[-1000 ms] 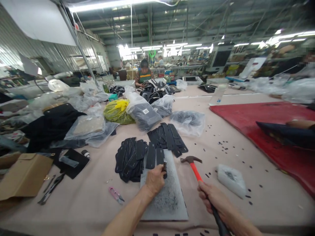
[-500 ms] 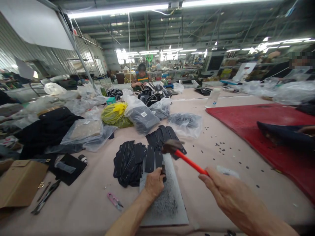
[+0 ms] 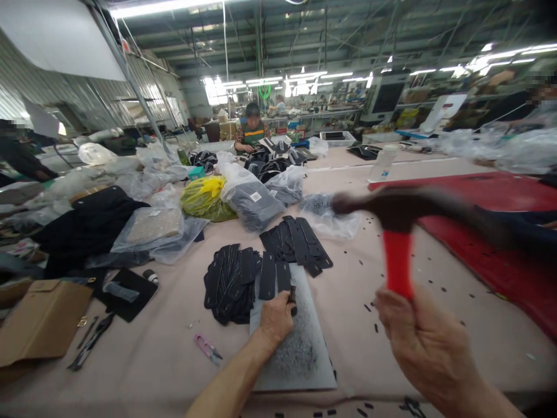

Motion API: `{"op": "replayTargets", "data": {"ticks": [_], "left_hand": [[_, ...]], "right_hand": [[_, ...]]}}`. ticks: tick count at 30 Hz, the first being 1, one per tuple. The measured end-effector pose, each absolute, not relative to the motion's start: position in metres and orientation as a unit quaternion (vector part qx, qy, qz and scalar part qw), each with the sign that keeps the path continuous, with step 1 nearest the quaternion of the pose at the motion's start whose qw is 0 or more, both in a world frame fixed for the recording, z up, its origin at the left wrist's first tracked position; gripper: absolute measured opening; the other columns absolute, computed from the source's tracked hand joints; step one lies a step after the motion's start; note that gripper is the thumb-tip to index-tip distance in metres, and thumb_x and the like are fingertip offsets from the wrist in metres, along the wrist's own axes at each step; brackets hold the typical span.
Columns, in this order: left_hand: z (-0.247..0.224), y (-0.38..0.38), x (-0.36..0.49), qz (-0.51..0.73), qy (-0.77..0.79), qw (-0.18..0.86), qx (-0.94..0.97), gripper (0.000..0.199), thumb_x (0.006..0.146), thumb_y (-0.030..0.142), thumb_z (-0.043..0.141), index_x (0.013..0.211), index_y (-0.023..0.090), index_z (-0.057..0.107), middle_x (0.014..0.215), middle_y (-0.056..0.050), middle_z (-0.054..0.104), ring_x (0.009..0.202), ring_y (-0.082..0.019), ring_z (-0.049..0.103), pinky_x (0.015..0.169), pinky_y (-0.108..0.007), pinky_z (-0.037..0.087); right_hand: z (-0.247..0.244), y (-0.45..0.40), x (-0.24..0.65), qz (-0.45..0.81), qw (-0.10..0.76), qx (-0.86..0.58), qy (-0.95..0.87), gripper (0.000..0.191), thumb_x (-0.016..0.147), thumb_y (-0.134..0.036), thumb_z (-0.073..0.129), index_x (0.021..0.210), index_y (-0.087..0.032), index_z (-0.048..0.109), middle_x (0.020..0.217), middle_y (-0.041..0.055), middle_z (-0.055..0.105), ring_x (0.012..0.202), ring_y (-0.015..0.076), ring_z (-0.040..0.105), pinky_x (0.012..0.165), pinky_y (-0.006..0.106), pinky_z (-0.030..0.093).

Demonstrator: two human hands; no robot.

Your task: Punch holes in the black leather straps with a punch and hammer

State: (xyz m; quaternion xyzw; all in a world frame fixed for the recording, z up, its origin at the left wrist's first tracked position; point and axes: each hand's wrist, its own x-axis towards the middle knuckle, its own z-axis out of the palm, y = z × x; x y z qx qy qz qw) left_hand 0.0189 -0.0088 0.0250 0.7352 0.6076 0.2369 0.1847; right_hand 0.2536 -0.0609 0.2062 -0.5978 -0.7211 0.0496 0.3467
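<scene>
My right hand grips the red handle of a hammer, raised above the table at the right; its dark head is blurred by motion. Closed round a short dark metal punch, my left hand rests over the grey board. The punch stands upright near the end of a black strip lying on the board's far part. Beside it lies another black strip. A heap of black strips is to the left, and a second pile lies behind the board.
Pink thread snips lie left of the board. Further left are a tan bag and a dark tool. Filled plastic bags stand at the back. A red mat covers the right side. A co-worker sits opposite.
The hammer has swung up and to the right, away from the punch, and its handle now points upward. My left hand still holds the punch on the strip. The view has shifted slightly.
</scene>
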Motion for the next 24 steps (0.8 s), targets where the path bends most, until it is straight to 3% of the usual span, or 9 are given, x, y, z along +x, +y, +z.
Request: {"op": "replayTargets", "data": {"ticks": [3,5,8,11,13,15,17,19,24], "left_hand": [[0.026,-0.009,0.02,0.238,0.603,0.179,0.74,0.011,0.084,0.012,0.054,0.088,0.022,0.059,0.082,-0.003,0.071,0.08,-0.019,0.068,0.069,-0.026,0.044],[0.026,-0.009,0.02,0.243,0.606,0.174,0.737,0.011,0.084,0.013,0.054,0.087,0.021,0.06,0.081,-0.003,0.071,0.08,-0.02,0.068,0.068,-0.026,0.044],[0.024,-0.009,0.02,0.25,0.608,0.173,0.733,0.01,0.085,0.013,0.053,0.088,0.02,0.06,0.082,-0.004,0.071,0.08,-0.02,0.068,0.069,-0.026,0.045],[0.022,-0.009,0.019,0.251,0.605,0.176,0.734,0.011,0.085,0.013,0.052,0.088,0.021,0.059,0.083,-0.004,0.071,0.08,-0.02,0.068,0.069,-0.026,0.046],[0.022,-0.009,0.018,0.249,0.606,0.179,0.734,0.01,0.086,0.014,0.052,0.087,0.021,0.059,0.083,-0.004,0.071,0.08,-0.02,0.068,0.069,-0.026,0.046],[0.022,-0.009,0.017,0.25,0.607,0.182,0.732,0.009,0.086,0.015,0.052,0.086,0.021,0.059,0.083,-0.005,0.071,0.081,-0.02,0.068,0.07,-0.026,0.046],[0.02,-0.009,0.017,0.258,0.603,0.188,0.732,0.011,0.087,0.015,0.051,0.088,0.021,0.06,0.086,-0.005,0.071,0.083,-0.02,0.068,0.071,-0.026,0.047],[0.018,-0.01,0.017,0.274,0.597,0.193,0.729,0.013,0.087,0.015,0.05,0.092,0.02,0.061,0.089,-0.005,0.071,0.086,-0.02,0.068,0.074,-0.027,0.048],[0.013,-0.009,0.014,0.31,0.577,0.215,0.725,0.019,0.087,0.016,0.046,0.095,0.019,0.063,0.092,-0.007,0.072,0.086,-0.02,0.068,0.078,-0.028,0.05]], "right_hand": [[0.184,-0.063,0.263,0.104,0.177,-0.591,-0.78,0.039,0.095,-0.051,0.035,0.071,-0.024,0.048,0.046,-0.0017,0.049,0.036,0.0137,0.041,0.043,0.029,0.017],[0.168,-0.062,0.277,0.152,0.12,-0.613,-0.766,0.039,0.095,-0.052,0.035,0.074,-0.023,0.05,0.052,-0.0006,0.054,0.042,0.0145,0.046,0.046,0.029,0.02],[0.138,-0.058,0.296,0.247,0.127,-0.657,-0.701,0.043,0.096,-0.052,0.028,0.072,-0.022,0.048,0.058,0.0002,0.056,0.052,0.0152,0.053,0.05,0.027,0.029],[0.094,-0.054,0.303,0.316,0.113,-0.702,-0.628,0.045,0.098,-0.046,0.02,0.072,-0.021,0.047,0.057,-0.0004,0.054,0.048,0.0153,0.05,0.049,0.026,0.033],[0.065,-0.053,0.3,0.261,0.087,-0.722,-0.635,0.037,0.097,-0.039,0.027,0.078,-0.019,0.052,0.064,0.0034,0.058,0.055,0.0183,0.055,0.054,0.029,0.038],[0.045,-0.052,0.288,0.136,0.079,-0.718,-0.678,0.023,0.092,-0.028,0.04,0.092,-0.015,0.058,0.088,0.0125,0.065,0.077,0.0243,0.06,0.067,0.034,0.043],[0.039,-0.049,0.267,0.036,0.106,-0.692,-0.713,0.029,0.087,-0.022,0.048,0.113,-0.013,0.057,0.117,0.0184,0.06,0.1,0.03,0.056,0.083,0.042,0.042],[0.043,-0.043,0.239,0.034,0.148,-0.645,-0.749,0.04,0.087,-0.023,0.051,0.127,-0.016,0.052,0.134,0.0166,0.051,0.115,0.0318,0.048,0.095,0.045,0.036],[0.052,-0.029,0.176,0.152,0.197,-0.568,-0.784,0.043,0.086,-0.024,0.054,0.129,-0.022,0.053,0.135,0.0096,0.051,0.121,0.0278,0.043,0.103,0.044,0.03]]}}
